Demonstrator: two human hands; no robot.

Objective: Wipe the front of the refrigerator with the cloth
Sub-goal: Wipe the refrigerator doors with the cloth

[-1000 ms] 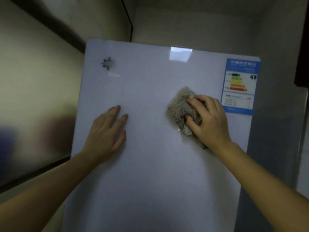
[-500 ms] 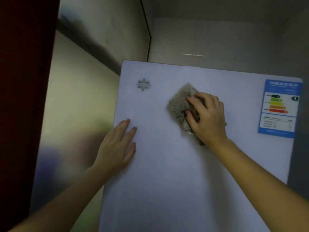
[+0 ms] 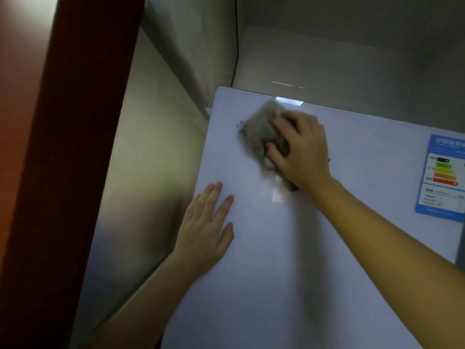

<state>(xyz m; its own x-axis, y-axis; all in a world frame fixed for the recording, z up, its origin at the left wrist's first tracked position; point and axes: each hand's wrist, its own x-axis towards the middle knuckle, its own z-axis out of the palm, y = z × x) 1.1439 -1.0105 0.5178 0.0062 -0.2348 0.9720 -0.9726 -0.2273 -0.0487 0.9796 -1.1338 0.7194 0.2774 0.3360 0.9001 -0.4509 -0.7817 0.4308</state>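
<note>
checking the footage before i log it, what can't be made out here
- Head view: the small emblem is mostly hidden by the cloth.
- The cloth is motion-blurred under the right hand.
- The energy label is cut by the right edge, its print too small.
- The refrigerator door runs off the bottom.

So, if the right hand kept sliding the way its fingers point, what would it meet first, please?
Probably the small emblem, already at the cloth's leading edge under the right hand; beyond it, the door's left edge.
</note>
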